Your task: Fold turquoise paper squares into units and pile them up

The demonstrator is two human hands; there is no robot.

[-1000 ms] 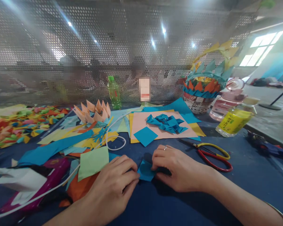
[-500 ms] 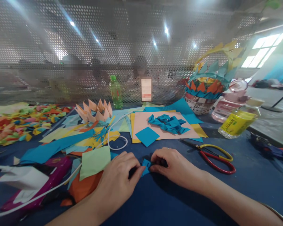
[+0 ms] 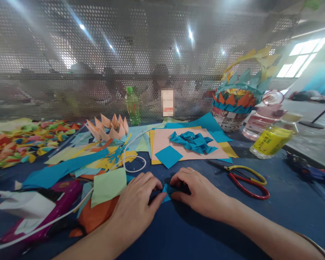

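Observation:
My left hand (image 3: 136, 204) and my right hand (image 3: 198, 191) meet over a small folded piece of blue paper (image 3: 166, 190) on the dark blue table (image 3: 273, 216). Both hands pinch it with curled fingers, so only a small corner of the paper shows between them. A ring sits on my right hand. A flat blue paper square (image 3: 168, 156) lies just beyond the hands, and a heap of folded blue pieces (image 3: 192, 141) rests on a pink sheet (image 3: 162, 141).
Red-and-yellow scissors (image 3: 246, 178) lie right of my right hand. A paper basket (image 3: 236, 104), bottles (image 3: 272, 139) and a green bottle (image 3: 132, 106) stand at the back. Coloured paper scraps (image 3: 18, 142), a light green square (image 3: 108, 186), a white cord (image 3: 135, 168) and a magenta tool (image 3: 56, 209) lie left.
The blue paper has gone from a wider flat piece to a small folded one. Both hands have drawn closer together and slightly farther from me.

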